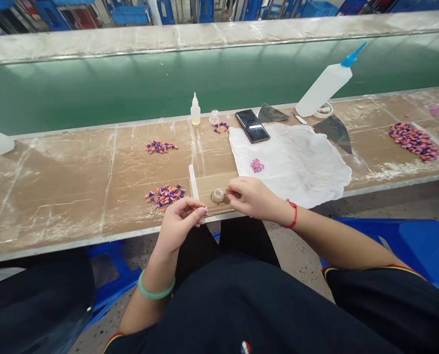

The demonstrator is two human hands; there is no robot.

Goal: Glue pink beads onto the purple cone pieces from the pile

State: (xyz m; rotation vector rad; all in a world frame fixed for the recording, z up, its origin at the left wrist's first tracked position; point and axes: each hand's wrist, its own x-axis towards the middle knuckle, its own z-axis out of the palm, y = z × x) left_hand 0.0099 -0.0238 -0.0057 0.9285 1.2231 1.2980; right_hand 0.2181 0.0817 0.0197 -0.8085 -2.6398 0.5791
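Near the table's front edge, my left hand (182, 220) pinches a small pink-and-purple piece (205, 210) between thumb and fingertips. My right hand (250, 196) is closed in a pinch just right of a small round clear dish (218, 195); what its fingertips hold is too small to make out. The dish rests on a cardboard piece (215, 181), with a white flat strip (193, 182) standing out at its left. Beside my left hand lies a pile of purple, orange and white pieces (165, 195). Tiny pink pieces (257, 165) lie on a white cloth (296, 162).
Behind the cloth are a phone (252, 126), a tilted large white bottle (324, 88) with a blue nozzle, and a tape roll (323, 110). A small dropper bottle (195, 110) stands by the green belt (131, 83). More coloured pieces (414, 141) lie at right.
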